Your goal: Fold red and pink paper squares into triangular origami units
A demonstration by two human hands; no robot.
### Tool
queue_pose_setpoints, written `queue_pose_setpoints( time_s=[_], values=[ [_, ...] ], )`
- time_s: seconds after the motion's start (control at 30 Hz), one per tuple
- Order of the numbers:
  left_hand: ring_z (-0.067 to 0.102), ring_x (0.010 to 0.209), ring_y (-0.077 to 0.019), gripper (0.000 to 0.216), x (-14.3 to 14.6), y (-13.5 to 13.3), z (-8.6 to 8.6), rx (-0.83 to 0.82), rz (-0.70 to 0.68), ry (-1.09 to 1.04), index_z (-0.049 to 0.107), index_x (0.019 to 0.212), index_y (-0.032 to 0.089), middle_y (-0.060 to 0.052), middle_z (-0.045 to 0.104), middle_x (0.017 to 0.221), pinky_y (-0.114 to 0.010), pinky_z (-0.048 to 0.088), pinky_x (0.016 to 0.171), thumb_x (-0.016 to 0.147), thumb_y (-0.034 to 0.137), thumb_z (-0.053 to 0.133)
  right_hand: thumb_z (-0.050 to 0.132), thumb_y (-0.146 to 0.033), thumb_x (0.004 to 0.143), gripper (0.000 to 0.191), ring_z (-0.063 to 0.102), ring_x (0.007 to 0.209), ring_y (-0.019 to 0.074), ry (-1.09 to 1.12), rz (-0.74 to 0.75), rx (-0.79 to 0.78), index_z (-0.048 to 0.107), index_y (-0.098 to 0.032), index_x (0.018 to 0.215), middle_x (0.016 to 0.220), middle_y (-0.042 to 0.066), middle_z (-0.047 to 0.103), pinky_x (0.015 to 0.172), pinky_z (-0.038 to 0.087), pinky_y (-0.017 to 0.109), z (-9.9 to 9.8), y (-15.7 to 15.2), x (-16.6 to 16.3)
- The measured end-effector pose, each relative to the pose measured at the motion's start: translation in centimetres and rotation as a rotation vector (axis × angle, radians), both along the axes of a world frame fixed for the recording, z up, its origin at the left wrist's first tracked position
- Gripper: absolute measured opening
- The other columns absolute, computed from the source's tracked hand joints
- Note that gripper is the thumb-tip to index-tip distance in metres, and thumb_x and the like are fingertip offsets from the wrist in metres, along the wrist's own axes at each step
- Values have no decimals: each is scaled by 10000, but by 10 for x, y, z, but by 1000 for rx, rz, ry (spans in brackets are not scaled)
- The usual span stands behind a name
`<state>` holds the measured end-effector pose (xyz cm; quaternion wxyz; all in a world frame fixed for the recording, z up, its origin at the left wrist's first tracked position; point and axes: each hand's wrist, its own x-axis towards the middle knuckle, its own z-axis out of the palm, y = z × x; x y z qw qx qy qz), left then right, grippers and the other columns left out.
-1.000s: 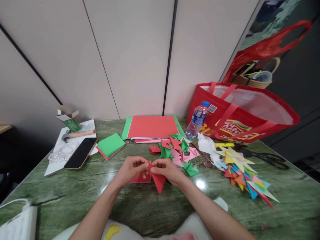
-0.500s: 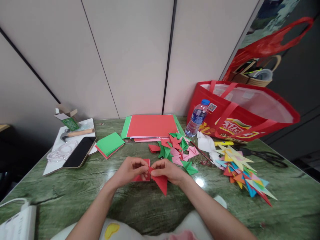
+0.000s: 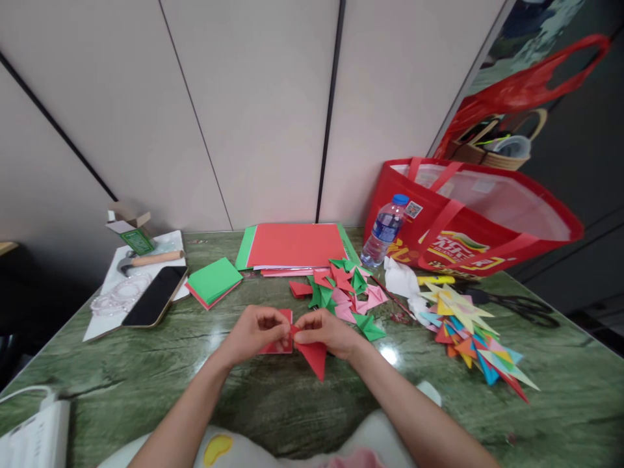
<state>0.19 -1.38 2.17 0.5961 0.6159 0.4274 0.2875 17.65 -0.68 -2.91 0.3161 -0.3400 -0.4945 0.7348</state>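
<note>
Both hands pinch one folded piece of red paper [image 3: 314, 359] above the green marbled table. My right hand [image 3: 327, 333] grips its upper part between thumb and fingers, and a pointed flap hangs down below. My left hand [image 3: 260, 333] is closed at the paper's left corner, fingertips close to the right hand's. Behind the left hand lies a small stack of red paper [image 3: 280, 348], partly hidden. Just beyond the hands is a pile of folded red, green and pink paper pieces [image 3: 341, 289].
Large red and green sheets [image 3: 299, 246] lie against the wall. To the left are green square papers [image 3: 214, 281], a phone [image 3: 156, 296] and a hammer [image 3: 156, 259]. Rightward stand a water bottle [image 3: 385, 231] and red bag [image 3: 468, 221], near colourful folded papers [image 3: 470, 338] and scissors [image 3: 517, 304].
Almost nothing differs. Both hands keep their pinch on the red paper, and its hanging point has shifted very slightly.
</note>
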Motion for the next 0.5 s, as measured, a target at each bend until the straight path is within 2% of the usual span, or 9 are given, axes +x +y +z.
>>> queue_pose_setpoints(
  time_s=[0.23,0.5],
  values=[
    [524,400,-93,77,2,3,-11,21,146,2,565,571,128,14,591,459,-192,420,429,638,110,531,684,-354,589,211,411,498,81,-88,-141,161,642,-148,616,540,-42,533,509,289,225,0,-2,-8],
    [486,367,-78,69,7,4,-18,69,215,30,530,579,138,37,555,432,-181,380,409,645,130,515,685,-316,601,195,430,511,84,-78,-138,206,636,-141,673,571,-37,532,510,308,217,-4,-3,-11]
  ],
)
